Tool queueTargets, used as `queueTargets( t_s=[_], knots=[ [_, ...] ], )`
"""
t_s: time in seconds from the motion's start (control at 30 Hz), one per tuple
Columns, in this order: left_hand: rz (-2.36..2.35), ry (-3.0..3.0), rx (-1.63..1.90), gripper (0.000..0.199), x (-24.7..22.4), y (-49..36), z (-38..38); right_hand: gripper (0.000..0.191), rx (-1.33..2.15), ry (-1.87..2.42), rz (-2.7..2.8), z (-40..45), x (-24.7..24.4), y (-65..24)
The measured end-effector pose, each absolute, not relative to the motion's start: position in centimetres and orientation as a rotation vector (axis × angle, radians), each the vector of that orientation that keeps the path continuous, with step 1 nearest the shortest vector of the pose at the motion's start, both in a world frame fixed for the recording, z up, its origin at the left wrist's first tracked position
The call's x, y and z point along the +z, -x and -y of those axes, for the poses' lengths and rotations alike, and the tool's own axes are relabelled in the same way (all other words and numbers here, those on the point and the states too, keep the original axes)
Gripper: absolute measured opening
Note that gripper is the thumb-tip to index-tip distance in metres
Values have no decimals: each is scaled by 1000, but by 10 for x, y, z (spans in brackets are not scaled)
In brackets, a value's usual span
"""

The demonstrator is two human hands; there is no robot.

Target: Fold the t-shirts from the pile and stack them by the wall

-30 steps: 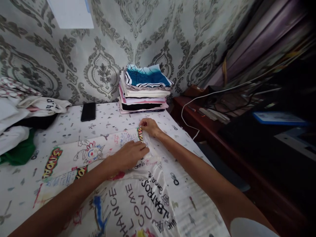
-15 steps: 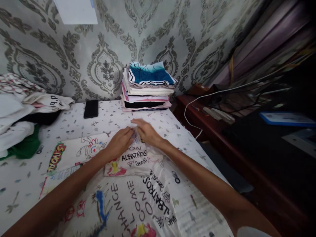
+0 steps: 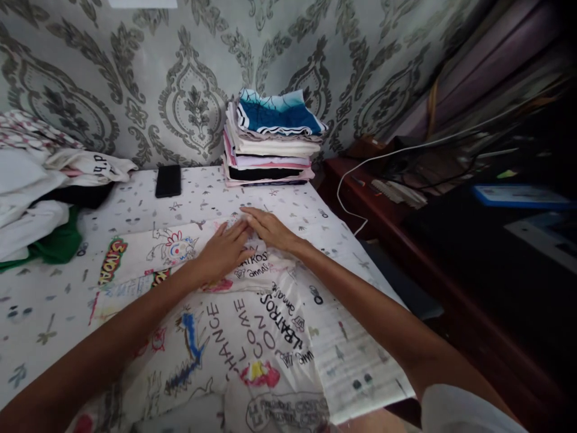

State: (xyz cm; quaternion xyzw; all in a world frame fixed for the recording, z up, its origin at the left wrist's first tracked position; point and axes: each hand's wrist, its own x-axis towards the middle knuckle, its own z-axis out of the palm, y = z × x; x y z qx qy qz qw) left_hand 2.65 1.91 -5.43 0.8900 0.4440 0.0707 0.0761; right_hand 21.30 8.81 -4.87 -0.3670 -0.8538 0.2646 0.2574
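Note:
A white garment [image 3: 216, 367] covered in coloured drawings and black lettering lies spread on the bed sheet, one part folded over near its far end. My left hand [image 3: 228, 249] presses flat on that folded part, fingers stretched and partly covering the lettering. Beside it, my right hand [image 3: 273, 231] rests on the far right edge of the fold with its fingers extended. The fingertips of both hands meet or nearly meet. Neither hand grips anything that I can see.
A neat stack of folded clothes [image 3: 273, 159] stands by the patterned wall. A black phone [image 3: 168, 181] lies left of it. Loose clothes [image 3: 36, 186] are heaped at far left. Right of the bed, a white cable [image 3: 339, 195] hangs over a dark red wooden surface [image 3: 383, 219].
My left hand has slid over more of the lettering and flattened, its fingers spreading. My right hand stays near the same spot on the fold. The camera view has tilted down.

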Motion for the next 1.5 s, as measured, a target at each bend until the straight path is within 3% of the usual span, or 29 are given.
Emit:
queueTargets(
  t_s=[0.23,0.33,0.47,0.6,0.9,1.1,1.3,1.4,1.5],
  knots=[
    [-903,-2667,350,62,-40,-27,43,38,798,989,2331,-76,-44,-214],
    [-941,-2726,402,47,-32,-17,53,37,720,936,2318,-65,-40,-213],
    [-1032,-2823,216,24,-27,-11,55,39,752,788,2437,-50,-44,-210],
    [-1034,-2879,211,29,-27,-13,56,41,766,753,2549,-45,-57,-209],
    [-1112,-2689,390,23,-6,8,59,45,585,792,2652,-39,-61,-207],
    [-1132,-2805,94,14,-2,31,68,30,510,722,2602,6,-30,-223],
    [-1271,-2739,-46,29,-9,31,66,25,452,741,2755,39,-31,-233],
    [-1345,-2555,14,39,-5,32,59,37,592,846,2590,38,-35,-235],
    [-1364,-2416,81,41,-6,37,50,30,764,918,2470,34,-33,-237]
  ],
)
